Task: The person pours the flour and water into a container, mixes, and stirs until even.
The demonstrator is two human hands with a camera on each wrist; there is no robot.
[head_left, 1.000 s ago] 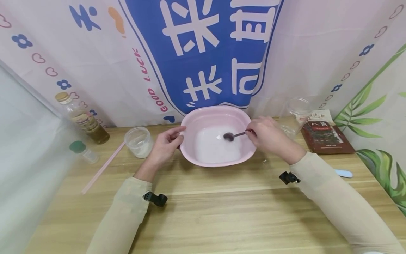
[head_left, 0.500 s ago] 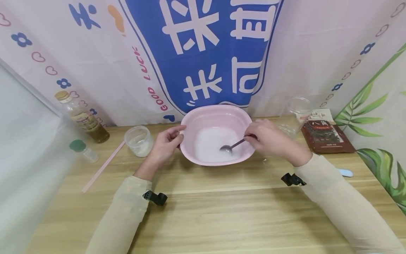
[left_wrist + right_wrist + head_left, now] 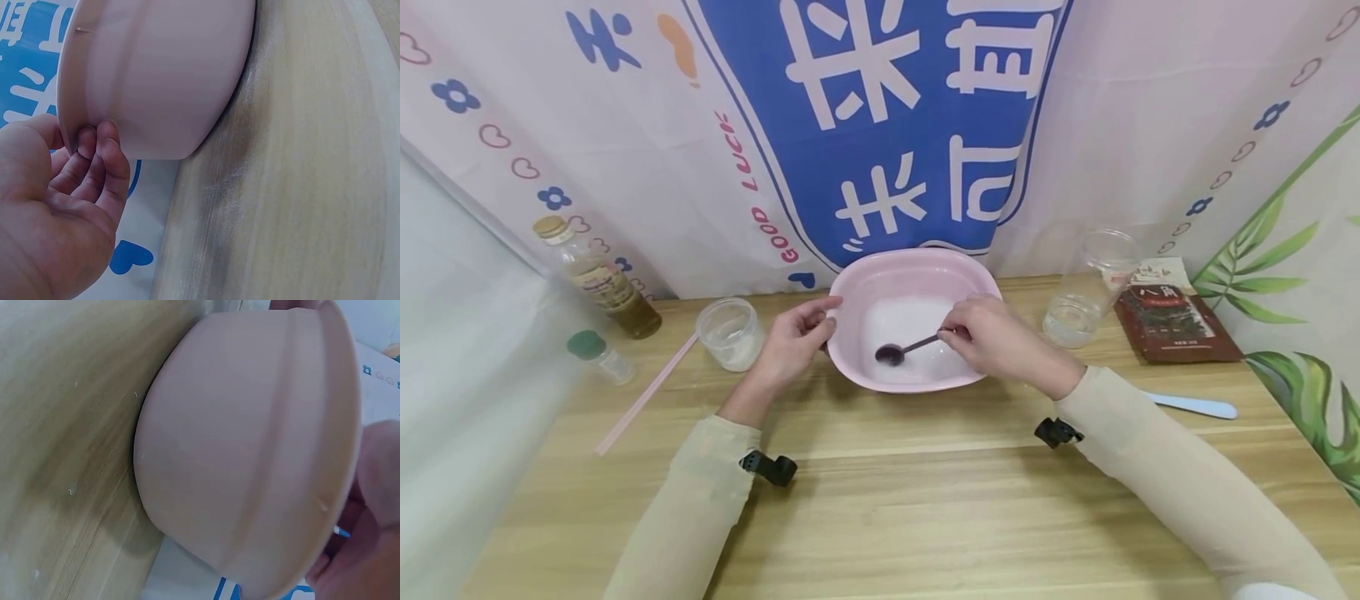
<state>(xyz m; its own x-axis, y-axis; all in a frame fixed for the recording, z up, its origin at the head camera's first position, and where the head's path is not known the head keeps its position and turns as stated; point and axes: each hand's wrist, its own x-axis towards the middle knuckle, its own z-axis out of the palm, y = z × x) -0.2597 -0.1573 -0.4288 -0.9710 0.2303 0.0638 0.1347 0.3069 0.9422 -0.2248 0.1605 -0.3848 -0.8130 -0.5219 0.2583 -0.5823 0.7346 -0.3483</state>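
A pink plastic basin stands on the wooden table, holding white contents; whether these are powder or liquid I cannot tell. My left hand grips the basin's left rim. In the left wrist view the thumb of that hand lies over the rim and its fingers curl beneath. Over the basin's right side, my right hand pinches the handle of a dark spoon, whose bowl is down at the white contents. The right wrist view has the basin's outer wall hiding the spoon.
To the left are a clear tub with white stuff, pink chopsticks, an oil bottle and a green-capped jar. A clear cup, a brown spice packet and a light-blue handle lie right. A printed cloth hangs behind.
My right hand has moved left over the basin, taking the spoon bowl from the right of the white contents to their lower left. The left hand keeps its grip on the rim.
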